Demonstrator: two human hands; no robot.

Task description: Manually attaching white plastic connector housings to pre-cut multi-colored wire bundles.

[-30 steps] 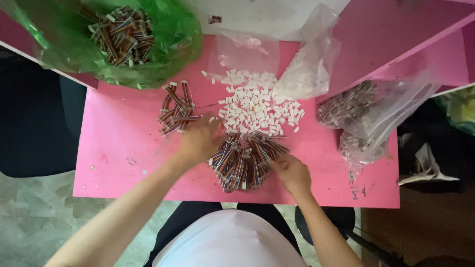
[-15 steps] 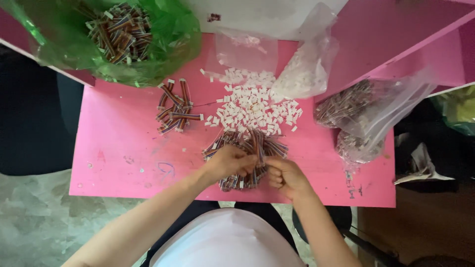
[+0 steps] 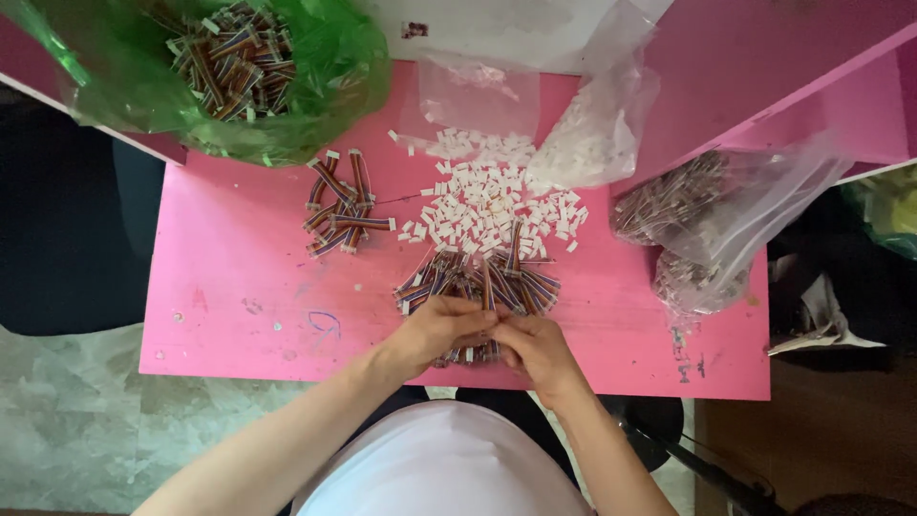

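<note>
Pink table [image 3: 239,287] carries two wire piles, one heap of white plugs [image 3: 487,205] and three bags. Your left hand [image 3: 441,327] and right hand [image 3: 537,350] both pinch wires from the nearer pile [image 3: 482,282].

Striped ribbon-cable pile [image 3: 478,282] fanned on pink table; near edge.

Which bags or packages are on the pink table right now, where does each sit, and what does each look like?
Green plastic bag: far left corner, open, crumpled, full of multicoloured wire pieces.
Flat clear bag: far middle, nearly empty.
Clear bag of white connectors: right of it, bulging, leaning.
Large clear bag: right edge, holding dark wire pieces.
Small clear bag: just below it, holding the same.
No labels, signs or screens can be made out.
</note>
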